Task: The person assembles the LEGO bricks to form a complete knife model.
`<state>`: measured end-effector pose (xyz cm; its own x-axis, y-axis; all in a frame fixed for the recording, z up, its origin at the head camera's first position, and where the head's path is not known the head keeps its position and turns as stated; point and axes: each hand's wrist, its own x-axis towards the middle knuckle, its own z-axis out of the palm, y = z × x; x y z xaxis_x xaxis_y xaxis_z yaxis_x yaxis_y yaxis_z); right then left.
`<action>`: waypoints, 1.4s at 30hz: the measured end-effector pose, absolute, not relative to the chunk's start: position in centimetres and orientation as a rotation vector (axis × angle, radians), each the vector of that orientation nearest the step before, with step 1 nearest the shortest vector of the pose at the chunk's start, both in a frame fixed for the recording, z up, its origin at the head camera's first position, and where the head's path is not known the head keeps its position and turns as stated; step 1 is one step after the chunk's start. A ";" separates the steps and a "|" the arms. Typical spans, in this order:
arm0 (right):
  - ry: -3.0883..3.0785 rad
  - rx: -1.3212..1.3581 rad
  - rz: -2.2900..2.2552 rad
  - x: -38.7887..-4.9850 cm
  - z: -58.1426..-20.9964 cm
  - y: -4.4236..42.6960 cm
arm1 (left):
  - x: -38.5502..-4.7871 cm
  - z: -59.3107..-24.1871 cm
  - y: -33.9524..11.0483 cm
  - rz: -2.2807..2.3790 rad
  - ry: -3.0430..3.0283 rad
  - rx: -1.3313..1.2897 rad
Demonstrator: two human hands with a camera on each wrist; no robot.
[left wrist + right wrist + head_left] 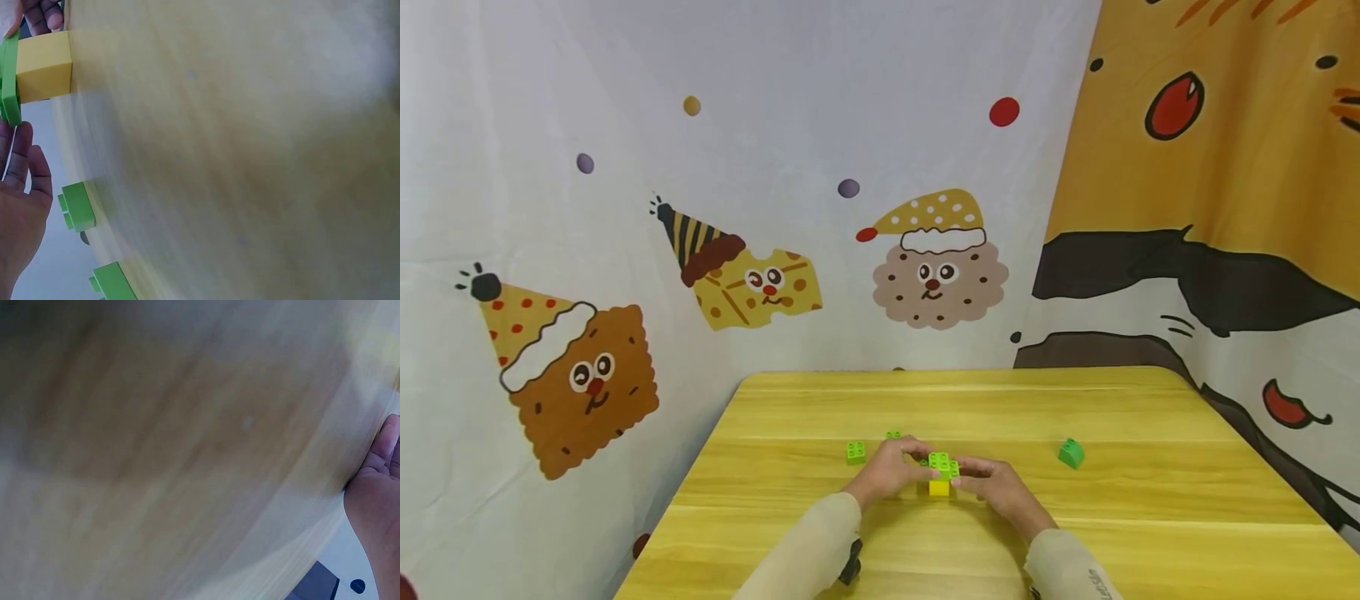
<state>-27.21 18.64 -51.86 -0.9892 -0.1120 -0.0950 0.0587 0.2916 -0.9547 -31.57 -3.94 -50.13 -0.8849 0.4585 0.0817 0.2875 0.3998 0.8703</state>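
Note:
A small toy-brick stack stands on the table between the two hands. Its base is a yellow block [939,488], topped by a wider green piece [954,470] and a light green studded brick [938,461]. From the left, my left hand [889,472] holds the green part between thumb and fingers. My right hand [1004,493] grips its opposite end, thumb toward me. The left wrist view shows the yellow block [44,65] under the green piece [10,81], with left fingertips at its edge. In the right wrist view, the right hand [378,494] is partly cut off.
To the left lies a loose green brick [856,453], with another green brick [892,434] behind the left hand, partly hidden. A darker green brick [1071,453] with a curved side sits to the right. The wooden table [790,408] meets a printed cloth [820,350] at the back.

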 end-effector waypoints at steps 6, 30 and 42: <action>2.404 -0.035 -1.791 -27.3 -52.0 18.8 | -31.4 -50.3 -3.8 1.504 2.465 0.654; 2.421 -0.004 -1.836 -27.2 -52.1 18.4 | -31.8 -48.6 -5.4 1.647 2.449 0.573; 2.392 -0.017 -1.859 -27.3 -52.1 18.4 | -33.5 -47.5 -7.6 1.806 2.485 0.450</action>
